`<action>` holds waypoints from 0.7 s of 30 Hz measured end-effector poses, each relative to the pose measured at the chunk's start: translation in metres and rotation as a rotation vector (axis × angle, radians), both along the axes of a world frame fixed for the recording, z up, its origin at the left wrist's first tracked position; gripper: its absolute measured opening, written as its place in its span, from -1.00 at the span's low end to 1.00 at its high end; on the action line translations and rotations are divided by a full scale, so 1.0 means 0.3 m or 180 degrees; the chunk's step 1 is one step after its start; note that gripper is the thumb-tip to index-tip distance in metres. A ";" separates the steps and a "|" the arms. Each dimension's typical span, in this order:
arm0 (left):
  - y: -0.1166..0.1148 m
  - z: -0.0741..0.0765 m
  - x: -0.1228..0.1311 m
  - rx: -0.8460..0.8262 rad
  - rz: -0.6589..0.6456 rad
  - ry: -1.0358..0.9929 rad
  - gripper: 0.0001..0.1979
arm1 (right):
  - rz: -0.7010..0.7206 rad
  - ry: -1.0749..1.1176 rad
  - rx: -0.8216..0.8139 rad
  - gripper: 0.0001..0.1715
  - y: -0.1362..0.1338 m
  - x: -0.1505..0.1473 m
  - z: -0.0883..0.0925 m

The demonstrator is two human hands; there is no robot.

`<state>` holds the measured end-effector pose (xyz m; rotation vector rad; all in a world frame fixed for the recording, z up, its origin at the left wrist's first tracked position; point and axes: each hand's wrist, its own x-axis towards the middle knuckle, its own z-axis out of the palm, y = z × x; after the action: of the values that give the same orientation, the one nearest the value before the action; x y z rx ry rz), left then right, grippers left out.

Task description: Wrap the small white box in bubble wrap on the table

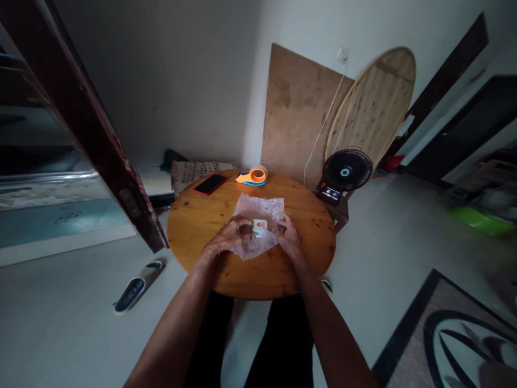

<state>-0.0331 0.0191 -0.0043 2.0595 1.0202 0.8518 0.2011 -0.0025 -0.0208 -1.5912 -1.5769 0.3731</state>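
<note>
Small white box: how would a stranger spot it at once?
Find the round wooden table. On its clear bubble wrap sheet, the left hand and right hand rest. Between them sits the small white box, the only white thing there, with a red label.

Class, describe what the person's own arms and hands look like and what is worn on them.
Both arms are bare, with no sleeves on the left forearm or right forearm. The left hand and right hand wear no gloves; no watch or bracelet shows.
</note>
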 end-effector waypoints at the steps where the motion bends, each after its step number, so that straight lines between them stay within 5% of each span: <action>1: -0.001 0.001 -0.004 0.0078 0.0032 0.0164 -0.51 | 0.0053 -0.0052 -0.0077 -0.16 -0.005 0.002 0.005; 7: -0.009 0.003 -0.011 0.0295 0.0123 0.1028 -0.10 | 0.0519 -0.0693 -0.0254 -0.03 -0.047 0.008 0.047; 14: -0.025 -0.003 0.012 0.0458 0.0100 0.1303 -0.03 | 0.0450 -0.1551 0.0060 -0.15 -0.049 -0.033 0.059; 21: -0.023 -0.016 0.025 0.0615 0.0078 0.1324 -0.01 | 0.0478 -0.1267 0.0219 -0.49 -0.051 -0.037 0.058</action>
<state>-0.0256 0.0123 -0.0092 2.4589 1.2210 0.5600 0.1900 -0.0179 -0.0034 -1.5642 -1.9947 0.0794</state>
